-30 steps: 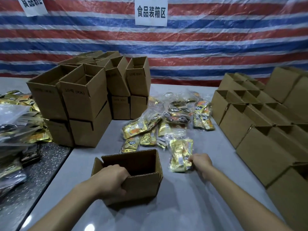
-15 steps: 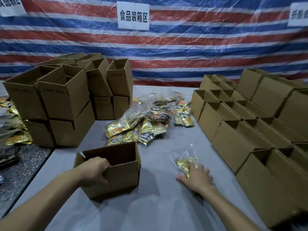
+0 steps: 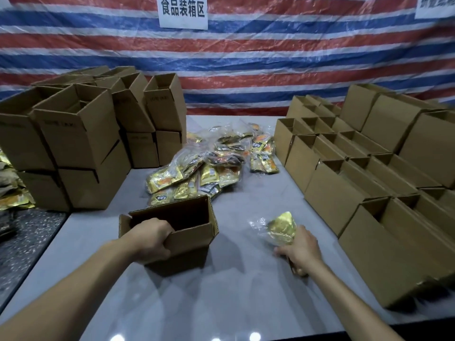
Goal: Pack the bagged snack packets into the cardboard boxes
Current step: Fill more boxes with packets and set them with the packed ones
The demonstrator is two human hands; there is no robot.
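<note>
Left arm: bare forearm reaching in from the lower left, wrist bent down over the near wall of the open box point(image 3: 190, 242).
Left grip point(image 3: 150, 238): closed on that wall, fingers hooked over the rim into the box, thumb pressed on the outside face.
Right arm: bare forearm coming in from the lower right, back of the hand turned up.
Right grip point(image 3: 301, 249): closed on the near end of the bag of snack packets point(image 3: 280, 228), fingers curled over it, thumb out to the left.
Bag of snack packets: clear crinkled plastic around gold foil packets, bunched into a peak that tilts up just past my knuckles. A bit of gold shows under my wrist.
Where it is: low over the worktop point(image 3: 234, 296), right of the open box and apart from it, in front of the rows of boxes point(image 3: 344, 193) on my right.
Open box: brown corrugated card, top open, inside dark. I cannot tell what is in it.
Pile of bagged packets point(image 3: 209, 166): beyond the open box, mid-worktop, between the stacked boxes point(image 3: 78, 143) on the left and the right-hand rows.
</note>
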